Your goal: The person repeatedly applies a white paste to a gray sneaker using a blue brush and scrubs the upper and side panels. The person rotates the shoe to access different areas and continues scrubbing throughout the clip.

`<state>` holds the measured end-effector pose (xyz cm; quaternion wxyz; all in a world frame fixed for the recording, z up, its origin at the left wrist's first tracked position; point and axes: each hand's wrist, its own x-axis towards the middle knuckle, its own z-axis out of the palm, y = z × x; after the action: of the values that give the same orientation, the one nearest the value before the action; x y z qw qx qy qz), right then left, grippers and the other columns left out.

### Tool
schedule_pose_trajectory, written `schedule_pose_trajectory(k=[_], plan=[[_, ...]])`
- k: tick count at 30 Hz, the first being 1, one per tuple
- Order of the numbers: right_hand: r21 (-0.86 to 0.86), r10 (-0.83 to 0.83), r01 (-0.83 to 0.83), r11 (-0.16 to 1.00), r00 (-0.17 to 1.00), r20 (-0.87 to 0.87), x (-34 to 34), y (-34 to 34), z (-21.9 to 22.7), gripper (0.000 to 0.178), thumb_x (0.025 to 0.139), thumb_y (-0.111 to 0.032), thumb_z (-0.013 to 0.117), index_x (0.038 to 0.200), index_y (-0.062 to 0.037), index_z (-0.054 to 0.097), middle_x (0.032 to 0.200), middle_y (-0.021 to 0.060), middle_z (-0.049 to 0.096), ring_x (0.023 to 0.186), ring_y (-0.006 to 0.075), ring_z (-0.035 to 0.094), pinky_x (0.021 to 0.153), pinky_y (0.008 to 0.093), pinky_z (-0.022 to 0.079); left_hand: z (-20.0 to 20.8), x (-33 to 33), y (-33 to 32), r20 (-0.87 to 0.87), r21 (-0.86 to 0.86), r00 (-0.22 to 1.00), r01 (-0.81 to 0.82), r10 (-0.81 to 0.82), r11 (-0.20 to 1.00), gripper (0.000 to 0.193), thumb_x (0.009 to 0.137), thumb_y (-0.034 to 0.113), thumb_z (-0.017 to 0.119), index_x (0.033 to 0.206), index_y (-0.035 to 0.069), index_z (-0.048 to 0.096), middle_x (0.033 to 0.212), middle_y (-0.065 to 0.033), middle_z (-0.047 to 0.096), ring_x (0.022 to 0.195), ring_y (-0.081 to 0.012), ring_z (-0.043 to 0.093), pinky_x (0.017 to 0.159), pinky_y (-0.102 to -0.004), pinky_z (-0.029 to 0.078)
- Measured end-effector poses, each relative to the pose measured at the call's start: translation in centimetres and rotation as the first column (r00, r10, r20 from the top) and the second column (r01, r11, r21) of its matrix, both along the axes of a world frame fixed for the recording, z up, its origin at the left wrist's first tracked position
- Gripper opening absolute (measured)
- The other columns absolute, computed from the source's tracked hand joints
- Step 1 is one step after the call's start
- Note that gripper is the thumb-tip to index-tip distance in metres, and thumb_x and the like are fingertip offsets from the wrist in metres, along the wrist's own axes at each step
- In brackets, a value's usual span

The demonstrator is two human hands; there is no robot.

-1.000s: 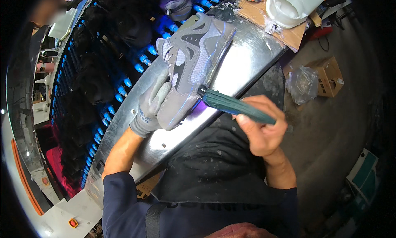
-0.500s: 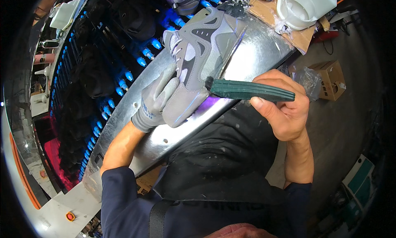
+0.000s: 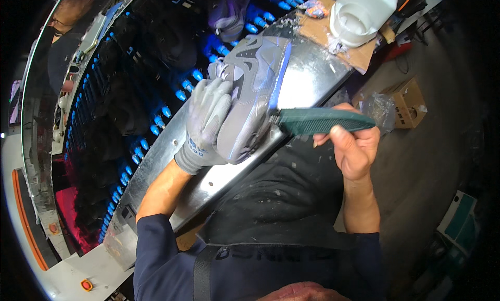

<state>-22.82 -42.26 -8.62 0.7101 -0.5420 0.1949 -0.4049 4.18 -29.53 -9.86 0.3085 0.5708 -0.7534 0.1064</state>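
Observation:
My left hand point(image 3: 205, 121), in a grey glove, is closed on a grey shoe upper point(image 3: 258, 90) with laces and dark mesh panels. The upper is held tilted over the metal bench, its lower edge turned toward my right side. Bare, my right hand point(image 3: 353, 150) grips a brush point(image 3: 320, 122) by its dark green ribbed handle. The brush's dark bristle end is at the upper's edge, near the toe part; whether it touches there, I cannot tell.
A shiny metal ledge point(image 3: 312, 84) runs diagonally beneath the upper. Beyond it is a rack of blue-tipped rods point(image 3: 156, 129) with dark shoes. At the far right a white plastic container point(image 3: 359, 19) stands on cardboard point(image 3: 359, 60). A cardboard box point(image 3: 409, 105) sits on the floor.
The upper has been tipped so its lower edge faces more toward my right side. My left fingers have shifted higher over it. The brush has stayed by its edge, with my right hand slightly lower.

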Motion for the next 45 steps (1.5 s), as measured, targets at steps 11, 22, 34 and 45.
schedule_pose_trajectory(k=[11,22,34,45], plan=[[-0.317,-0.082,0.049,0.947,0.992,-0.092,-1.1,-1.1,2.6,0.019,0.092,-0.004,0.069,0.102,0.0111,0.071,0.094,0.02,0.071,0.079,0.0213,0.07,0.072,0.0326,0.059,2.4,0.6,-2.5,-0.117,0.049,0.979,0.175,-0.169,0.983,0.087,0.065,0.03,0.091,0.138,-0.007,0.061,0.139,-0.0301,0.063,0.133,-0.0501,0.06,0.118,-0.0626,0.041],[-0.223,0.03,-0.056,0.973,0.992,-0.121,-0.7,-3.7,4.0,0.014,0.092,0.0,0.071,0.101,0.0109,0.071,0.096,0.0178,0.072,0.08,0.0187,0.069,0.07,0.0298,0.056,4.6,0.8,-3.2,-0.083,0.163,0.979,0.195,-0.184,0.967,0.088,0.065,0.031,0.091,0.14,-0.004,0.061,0.14,-0.0265,0.064,0.136,-0.0444,0.06,0.12,-0.0626,0.039],[-0.803,-0.158,0.012,0.596,0.982,-0.102,-1.7,-0.9,6.0,0.026,0.08,0.0,0.081,0.104,0.0038,0.072,0.09,0.0182,0.075,0.076,0.0269,0.076,0.066,0.033,0.061,6.1,0.5,-4.8,-0.015,0.111,0.977,0.213,-0.213,0.971,0.092,0.065,0.035,0.092,0.141,-0.005,0.059,0.133,-0.0254,0.067,0.125,-0.0432,0.067,0.111,-0.0566,0.049],[-0.917,-0.32,0.082,0.39,0.946,-0.051,-3.3,-0.8,7.4,0.03,0.081,-0.003,0.08,0.11,0.0,0.071,0.096,0.016,0.074,0.075,0.0265,0.074,0.062,0.0325,0.057,7.9,-0.5,-7.8,-0.062,0.065,0.968,0.248,-0.244,0.967,0.092,0.062,0.038,0.094,0.138,-0.001,0.06,0.128,-0.0233,0.068,0.121,-0.0411,0.067,0.109,-0.0517,0.05]])
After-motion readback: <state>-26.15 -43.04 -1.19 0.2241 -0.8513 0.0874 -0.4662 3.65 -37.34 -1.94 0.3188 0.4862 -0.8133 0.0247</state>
